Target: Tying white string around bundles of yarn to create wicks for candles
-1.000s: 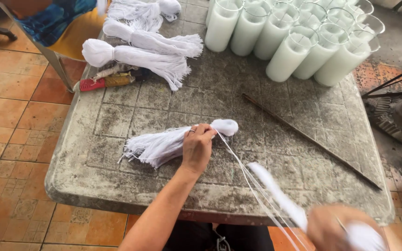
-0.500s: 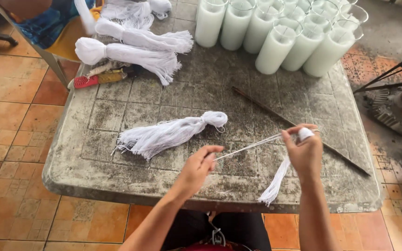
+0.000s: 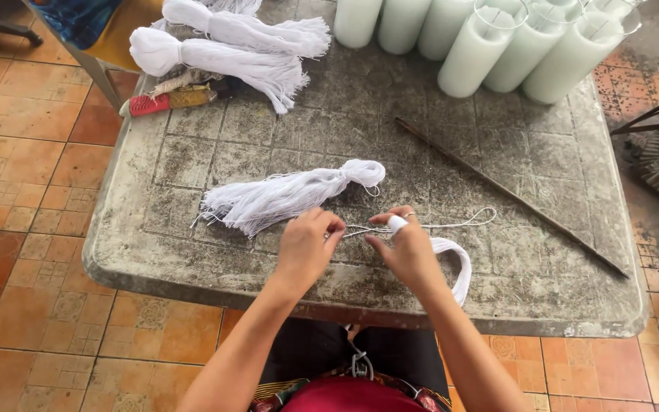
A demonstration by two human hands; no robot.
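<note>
My left hand (image 3: 306, 248) and my right hand (image 3: 404, 250) meet close together over the near part of the grey table (image 3: 154, 252). Both pinch a few thin white strands (image 3: 459, 225) that loop out to the right. A small white string bundle (image 3: 455, 263) hangs from my right hand toward the table's front edge. Just beyond my hands lies a knotted white string bundle (image 3: 291, 194), its frayed end pointing left.
Two more white string bundles (image 3: 223, 57) lie at the far left beside a red-handled tool (image 3: 169, 99). Several tall glasses of white wax (image 3: 528, 46) stand at the far right. A long thin dark rod (image 3: 509, 194) lies diagonally across the right half.
My hands have come together near the table's front. The strands, stretched between them before, now lie slack on the table. The small bundle moved left with my right hand.
</note>
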